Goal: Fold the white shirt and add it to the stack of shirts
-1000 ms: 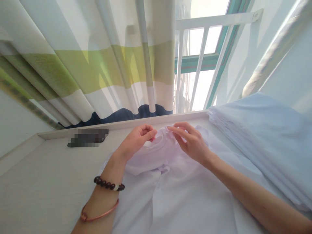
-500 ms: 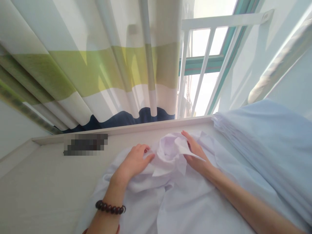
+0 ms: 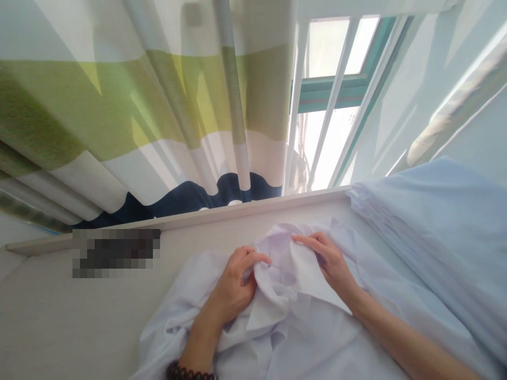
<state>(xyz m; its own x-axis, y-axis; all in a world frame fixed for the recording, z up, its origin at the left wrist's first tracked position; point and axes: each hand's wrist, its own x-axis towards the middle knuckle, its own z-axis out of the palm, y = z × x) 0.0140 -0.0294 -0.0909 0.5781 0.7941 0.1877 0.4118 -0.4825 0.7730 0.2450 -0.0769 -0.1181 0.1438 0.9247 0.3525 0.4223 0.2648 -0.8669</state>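
A white collared shirt lies spread out in front of me, its collar standing up in a ring and its points toward me. My left hand grips the left side of the collar, index finger over the edge and the other fingers curled against the cloth. On the opposite side my right hand holds the collar's edge, with the fingertips at its top. Some of the right hand's fingers are hidden behind the collar flap. A dark beaded bracelet circles my left wrist.
Folded pale blue-white cloth is stacked at the right. A dark pixelated object lies on the left of the pale surface. Along the back runs a low raised edge, with a striped curtain and white railing behind.
My left hand has moved right onto the collar and closed on it. My right hand has shifted slightly and now grips the collar edge. The collar opening is spread wider. The view has shifted slightly.
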